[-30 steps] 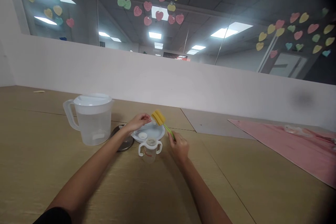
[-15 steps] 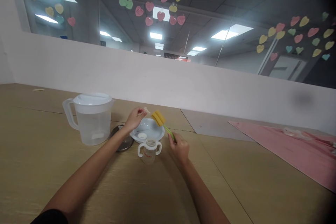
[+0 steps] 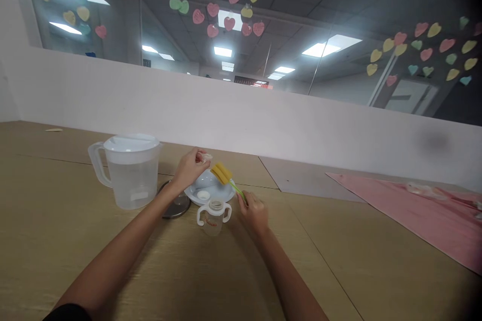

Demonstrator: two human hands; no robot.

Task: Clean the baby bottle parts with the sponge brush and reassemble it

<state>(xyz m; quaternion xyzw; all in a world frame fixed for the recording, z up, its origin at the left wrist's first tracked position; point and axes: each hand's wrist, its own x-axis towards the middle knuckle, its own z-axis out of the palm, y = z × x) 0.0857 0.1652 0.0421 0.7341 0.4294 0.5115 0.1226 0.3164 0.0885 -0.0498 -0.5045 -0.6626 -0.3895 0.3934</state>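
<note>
My left hand (image 3: 190, 167) is raised over the white bowl (image 3: 218, 193) and pinches a small pale clear piece, which looks like a bottle teat. My right hand (image 3: 254, 212) grips the green handle of a brush with a yellow sponge head (image 3: 222, 173), which tilts over the bowl close to the left fingers. A clear baby bottle with two white handles (image 3: 213, 214) stands open on the wooden table (image 3: 75, 241) in front of the bowl. A small white ring cap (image 3: 204, 194) lies in the bowl.
A clear lidded water jug (image 3: 130, 170) stands to the left. A dark round lid (image 3: 176, 204) lies between jug and bowl. A pink cloth (image 3: 414, 210) with clear items covers the table at the right. A white partition (image 3: 263, 120) runs along the back.
My left hand rose from the bowl's rim with the small piece pinched in it. The sponge head dropped a little and moved left toward that hand.
</note>
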